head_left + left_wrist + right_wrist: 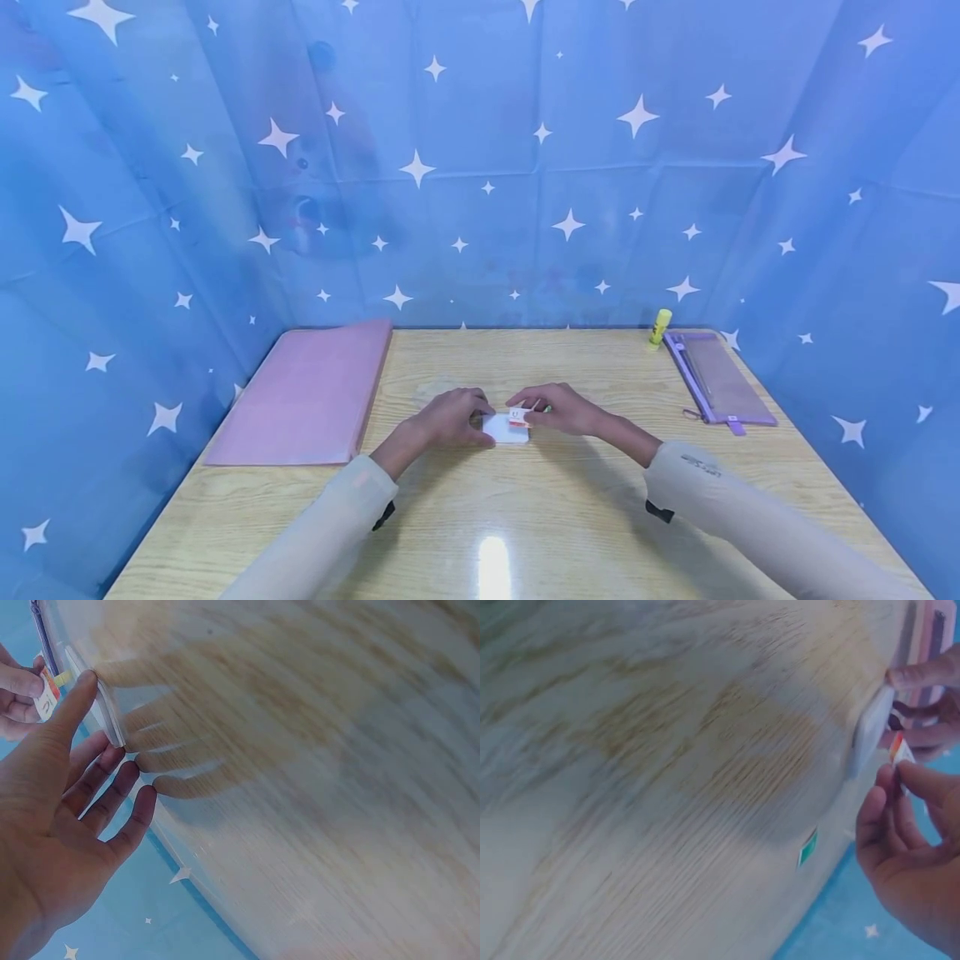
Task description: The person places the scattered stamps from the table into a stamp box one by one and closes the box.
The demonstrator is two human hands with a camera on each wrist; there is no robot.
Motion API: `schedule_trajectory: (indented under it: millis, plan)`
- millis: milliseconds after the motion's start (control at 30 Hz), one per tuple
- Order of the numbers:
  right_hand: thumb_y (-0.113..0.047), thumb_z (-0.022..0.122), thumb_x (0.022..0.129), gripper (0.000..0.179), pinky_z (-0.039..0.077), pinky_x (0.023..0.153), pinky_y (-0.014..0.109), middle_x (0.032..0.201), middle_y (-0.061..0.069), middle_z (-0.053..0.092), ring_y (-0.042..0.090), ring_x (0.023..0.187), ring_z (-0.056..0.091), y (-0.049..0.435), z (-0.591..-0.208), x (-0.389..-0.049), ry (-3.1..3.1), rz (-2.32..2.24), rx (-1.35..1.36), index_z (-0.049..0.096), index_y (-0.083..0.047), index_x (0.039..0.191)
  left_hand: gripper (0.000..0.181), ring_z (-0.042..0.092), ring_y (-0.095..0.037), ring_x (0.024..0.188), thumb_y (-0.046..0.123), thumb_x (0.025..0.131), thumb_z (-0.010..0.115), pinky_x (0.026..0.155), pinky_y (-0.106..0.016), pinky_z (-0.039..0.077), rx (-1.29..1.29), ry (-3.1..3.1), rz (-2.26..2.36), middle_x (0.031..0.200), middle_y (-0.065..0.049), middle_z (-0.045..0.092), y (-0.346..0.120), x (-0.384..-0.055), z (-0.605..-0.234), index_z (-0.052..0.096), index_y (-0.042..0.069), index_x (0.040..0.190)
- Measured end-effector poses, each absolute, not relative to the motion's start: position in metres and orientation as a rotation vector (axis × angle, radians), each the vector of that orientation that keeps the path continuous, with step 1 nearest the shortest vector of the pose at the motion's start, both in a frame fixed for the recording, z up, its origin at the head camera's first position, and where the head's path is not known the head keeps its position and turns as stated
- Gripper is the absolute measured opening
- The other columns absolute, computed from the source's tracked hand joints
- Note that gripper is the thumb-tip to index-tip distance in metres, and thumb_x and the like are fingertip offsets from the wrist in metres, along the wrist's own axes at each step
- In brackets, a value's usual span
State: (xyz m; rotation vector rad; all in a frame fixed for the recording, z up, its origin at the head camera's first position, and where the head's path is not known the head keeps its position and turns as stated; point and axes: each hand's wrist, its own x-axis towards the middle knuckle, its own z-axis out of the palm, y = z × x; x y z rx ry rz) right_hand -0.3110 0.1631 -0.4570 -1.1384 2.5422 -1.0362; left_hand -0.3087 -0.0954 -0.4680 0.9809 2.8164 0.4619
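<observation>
My left hand (453,417) holds a thin white pad (504,430) against the tabletop, thumb on one edge and fingertips on the opposite one. Layered edges of the pad show in the left wrist view. Just over the pad's right part, my right hand (564,410) pinches a small white-and-orange piece (47,696) between thumb and fingers. A dark letter is printed on the white face of this piece. In the right wrist view a small flat green piece (808,849) lies on the table below the right hand.
A large pink folder (303,396) lies on the left of the wooden table (420,533). At the back right stand a yellow glue stick (660,328) and, beside it, a flat purple zip pouch (720,379). A blue star-patterned curtain (480,208) encloses the table.
</observation>
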Motion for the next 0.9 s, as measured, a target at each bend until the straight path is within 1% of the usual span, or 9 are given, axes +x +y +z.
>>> schedule_trajectory:
  millis: [200, 300, 433, 533, 700, 900]
  plan:
    - [0.002, 0.066, 0.099, 0.031, 0.06, 0.081, 0.035, 0.114, 0.019, 0.074, 0.029, 0.094, 0.074, 0.156, -0.464, -0.315, 2.531, -1.054, -1.147, 0.067, 0.004, 0.13, 0.054, 0.063, -0.015, 0.104, 0.042, 0.086, 0.086, 0.087, -0.029, 0.051, 0.978, 2.817, 0.511, 0.124, -0.001, 0.068, -0.096, -0.308, -0.468, 0.074, 0.012, 0.129]
    - [0.001, 0.067, 0.098, 0.029, 0.06, 0.081, 0.033, 0.108, 0.017, 0.075, 0.027, 0.094, 0.074, 0.152, -0.466, -0.314, 2.537, -1.067, -1.131, 0.068, 0.004, 0.127, 0.054, 0.062, -0.014, 0.103, 0.042, 0.086, 0.086, 0.086, -0.028, 0.05, 0.979, 2.818, 0.514, 0.124, 0.0, 0.068, -0.096, -0.309, -0.469, 0.074, 0.013, 0.13]
    - [0.002, 0.069, 0.096, 0.021, 0.058, 0.081, 0.03, 0.1, 0.012, 0.075, 0.023, 0.092, 0.073, 0.145, -0.468, -0.313, 2.563, -1.081, -1.127, 0.07, 0.001, 0.117, 0.054, 0.062, -0.014, 0.102, 0.042, 0.086, 0.086, 0.085, -0.027, 0.05, 0.988, 2.816, 0.518, 0.122, 0.0, 0.068, -0.095, -0.31, -0.47, 0.074, 0.013, 0.129]
    - [0.003, 0.07, 0.095, 0.017, 0.058, 0.08, 0.028, 0.098, 0.011, 0.075, 0.02, 0.09, 0.072, 0.14, -0.471, -0.312, 2.57, -1.094, -1.105, 0.07, -0.001, 0.111, 0.052, 0.062, -0.014, 0.1, 0.041, 0.085, 0.087, 0.083, -0.027, 0.05, 0.993, 2.815, 0.528, 0.119, 0.001, 0.068, -0.095, -0.311, -0.47, 0.075, 0.013, 0.128]
    - [0.001, 0.071, 0.095, 0.015, 0.057, 0.075, 0.027, 0.097, 0.01, 0.074, 0.018, 0.084, 0.072, 0.135, -0.476, -0.31, 2.579, -1.112, -1.042, 0.071, -0.002, 0.109, 0.051, 0.061, -0.014, 0.092, 0.039, 0.084, 0.088, 0.077, -0.025, 0.048, 1.028, 2.806, 0.535, 0.113, 0.003, 0.068, -0.095, -0.312, -0.472, 0.076, 0.013, 0.125]
    - [-0.002, 0.075, 0.094, 0.016, 0.056, 0.071, 0.025, 0.093, 0.005, 0.074, 0.013, 0.079, 0.071, 0.129, -0.482, -0.308, 2.641, -1.107, -1.001, 0.074, -0.004, 0.11, 0.051, 0.061, -0.013, 0.093, 0.041, 0.085, 0.087, 0.078, -0.026, 0.048, 1.032, 2.805, 0.508, 0.115, 0.002, 0.068, -0.097, -0.313, -0.472, 0.076, 0.014, 0.127]
